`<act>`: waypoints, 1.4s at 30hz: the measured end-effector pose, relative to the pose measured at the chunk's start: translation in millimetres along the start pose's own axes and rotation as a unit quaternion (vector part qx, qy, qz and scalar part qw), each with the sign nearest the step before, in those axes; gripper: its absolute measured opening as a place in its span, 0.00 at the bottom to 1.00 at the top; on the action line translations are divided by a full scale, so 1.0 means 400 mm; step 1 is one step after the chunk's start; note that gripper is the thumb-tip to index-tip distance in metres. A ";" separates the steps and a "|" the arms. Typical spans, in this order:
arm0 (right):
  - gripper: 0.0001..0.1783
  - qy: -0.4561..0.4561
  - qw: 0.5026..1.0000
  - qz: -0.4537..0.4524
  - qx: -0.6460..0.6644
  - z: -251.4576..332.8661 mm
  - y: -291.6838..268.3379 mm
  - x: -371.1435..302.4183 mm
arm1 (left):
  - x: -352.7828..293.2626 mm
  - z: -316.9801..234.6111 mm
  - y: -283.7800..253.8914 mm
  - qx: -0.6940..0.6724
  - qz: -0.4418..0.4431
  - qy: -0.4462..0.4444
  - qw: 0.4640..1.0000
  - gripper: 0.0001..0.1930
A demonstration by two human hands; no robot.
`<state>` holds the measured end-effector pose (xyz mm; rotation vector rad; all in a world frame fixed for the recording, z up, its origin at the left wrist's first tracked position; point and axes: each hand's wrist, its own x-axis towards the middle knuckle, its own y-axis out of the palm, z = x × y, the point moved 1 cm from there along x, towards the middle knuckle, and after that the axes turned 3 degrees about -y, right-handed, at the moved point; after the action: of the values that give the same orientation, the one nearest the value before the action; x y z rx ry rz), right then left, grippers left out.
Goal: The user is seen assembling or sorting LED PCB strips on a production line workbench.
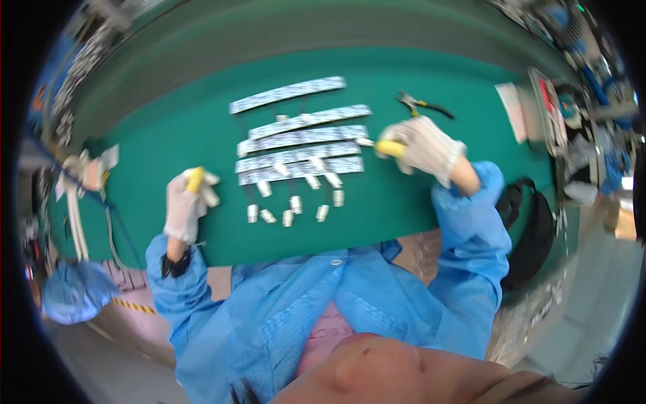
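Note:
Both hands wear white gloves with yellow covers on some fingertips. My right hand (427, 149) is closed at the right ends of the strips, its fingertips pinching a small white connector (364, 142). My left hand (186, 205) hovers left of the strips, fingers loosely bent and apart, with nothing visible in it. Between the hands lie several long, narrow silvery-white strips (296, 141), roughly parallel. Several small white connectors (295, 204) on thin dark leads spread over and below them. One more strip (287, 95) lies farther off. Fine detail is blurred.
Pliers (424, 105) with black and yellow handles lie just beyond my right hand on the green mat (397, 209). A black pouch-like thing (531, 232) sits to the right. Paper (513, 113) and a tray (546, 111) stand at the far right. Cables (111, 232) hang at the left.

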<state>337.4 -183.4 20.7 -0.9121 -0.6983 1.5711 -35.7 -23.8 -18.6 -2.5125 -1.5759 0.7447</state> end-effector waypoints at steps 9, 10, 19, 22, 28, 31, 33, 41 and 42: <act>0.10 0.213 0.895 -0.087 -0.383 -0.309 -0.038 -0.253 | -0.001 -0.028 -0.019 0.054 0.163 -0.026 0.985 0.10; 0.07 0.274 0.909 -0.086 -0.302 -0.243 -0.055 -0.258 | 0.010 -0.047 -0.021 0.150 0.155 0.031 0.976 0.11; 0.14 0.163 0.969 -0.113 -0.149 -0.005 -0.028 -0.036 | 0.082 -0.134 0.018 0.221 0.077 0.209 0.950 0.11; 0.15 0.071 0.972 -0.156 -0.160 0.041 -0.021 0.057 | 0.151 -0.099 0.064 0.154 -0.013 0.345 0.926 0.12; 0.15 -0.097 0.929 -0.349 -0.070 -0.012 0.071 0.222 | 0.161 -0.042 0.113 0.206 -0.095 0.419 0.879 0.19; 0.15 -0.076 0.943 -0.315 0.080 -0.032 0.122 0.251 | 0.155 -0.039 0.119 0.228 -0.064 0.426 0.874 0.18; 0.16 -0.146 0.936 -0.316 -0.046 -0.027 0.128 0.250 | 0.163 -0.037 0.120 0.217 -0.056 0.440 0.870 0.16; 0.18 -0.159 0.935 -0.312 -0.059 0.006 0.128 0.238 | 0.150 -0.043 0.111 0.192 -0.042 0.416 0.888 0.10; 0.18 -0.157 0.935 -0.312 -0.058 0.006 0.128 0.237 | 0.150 -0.043 0.110 0.187 -0.041 0.417 0.888 0.10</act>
<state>302.3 -100.0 -38.0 -0.4467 -1.1868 1.1120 29.3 10.8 -39.1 -2.0140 -1.0752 -0.0787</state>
